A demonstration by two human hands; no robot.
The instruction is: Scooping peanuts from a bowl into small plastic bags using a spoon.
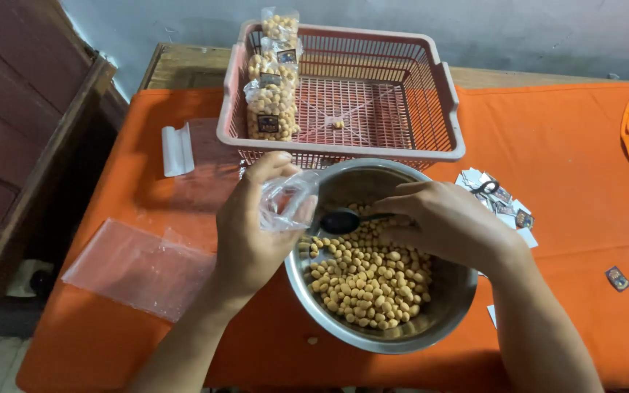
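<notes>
Both hands work over the steel bowl [438,313] near the front edge of the orange tabletop [576,145]. Left hand [252,229] pinches a small clear plastic bag [287,200] by its mouth above the bowl's left rim; right hand [445,222] is closed around the handle of a dark spoon [343,220], its scoop just beside the bag's opening. Pale coated nuts [369,280] fill the bowl's bottom.

Behind it, at the back edge, stands a pink plastic basket [431,94] with three filled bags [272,109] leaning in its left end. Flat empty bags [136,266] lie at the left edge, small labels [507,204] right of the bowl.
</notes>
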